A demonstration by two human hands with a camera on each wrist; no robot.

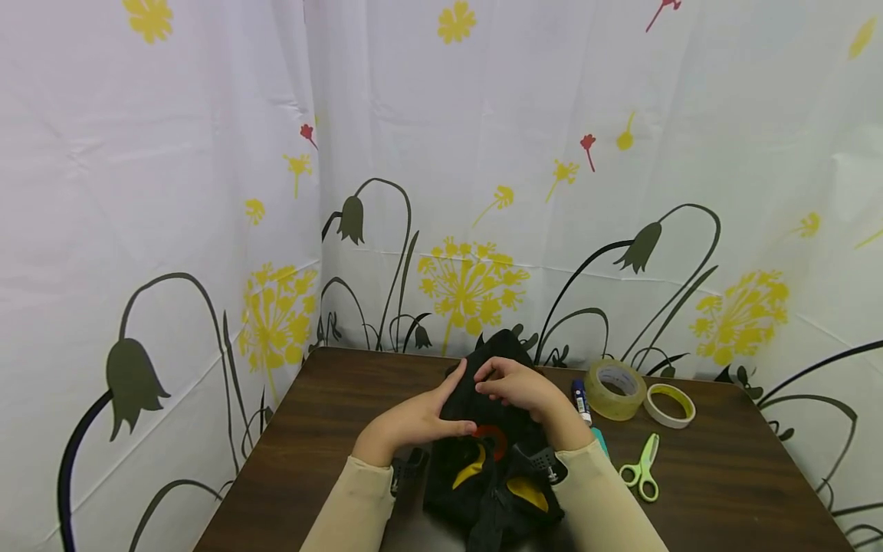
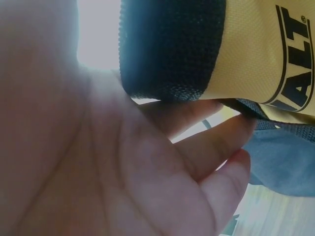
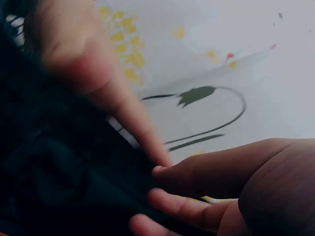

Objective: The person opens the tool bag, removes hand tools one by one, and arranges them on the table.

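A black bag (image 1: 507,345) stands at the middle of the table in the head view, with yellow patches low on its near side. In the left wrist view its yellow panel (image 2: 246,54) carries black lettering beside a black band. My left hand (image 1: 414,418) lies along the bag's left side, thumb over the front and fingers fairly straight, touching behind the band. The right hand (image 1: 520,387) is at the upper part with bent fingers, its fingertips gripping the dark fabric edge close to the left index finger. A red ring shape (image 1: 492,439) shows on the bag below.
Right of the bag are a blue-and-white marker (image 1: 582,400), a wide clear tape roll (image 1: 616,406), a thinner white tape roll (image 1: 669,420) and light-green scissors (image 1: 645,464). A flower-patterned curtain (image 1: 386,100) rises behind the brown table (image 1: 331,406).
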